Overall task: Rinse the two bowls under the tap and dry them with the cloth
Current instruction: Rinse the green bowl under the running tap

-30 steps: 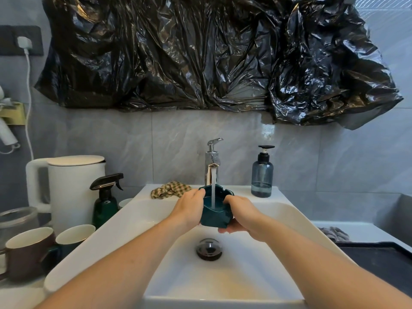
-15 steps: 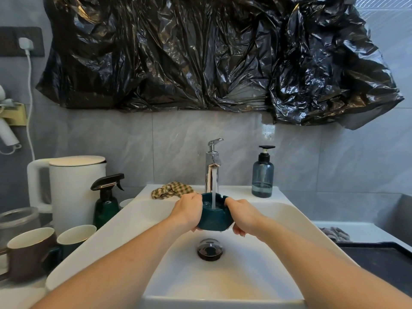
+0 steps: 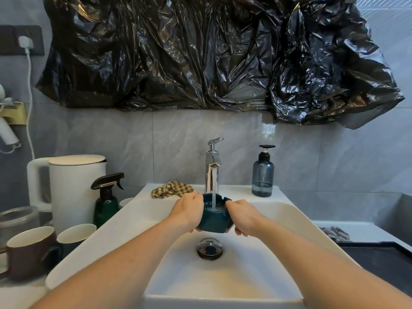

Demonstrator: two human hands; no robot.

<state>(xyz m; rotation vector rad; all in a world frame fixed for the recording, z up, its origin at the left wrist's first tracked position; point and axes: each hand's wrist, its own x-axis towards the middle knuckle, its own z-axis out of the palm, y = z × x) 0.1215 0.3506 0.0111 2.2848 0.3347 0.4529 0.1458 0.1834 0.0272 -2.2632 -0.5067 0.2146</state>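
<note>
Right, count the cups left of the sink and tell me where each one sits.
2. A brown cup stands at the far left, and a dark green cup is right beside it, nearer the sink. More may be hidden behind the kettle.

Dark teal faceted ceramic bowl (image 3: pixel 213 220) with notched rim, upright above the white basin, directly under the chrome tap (image 3: pixel 213 165); running water stream landing inside. Crumpled yellow-green checked cloth (image 3: pixel 172 189) on the far basin ledge, just left of the tap.
</note>
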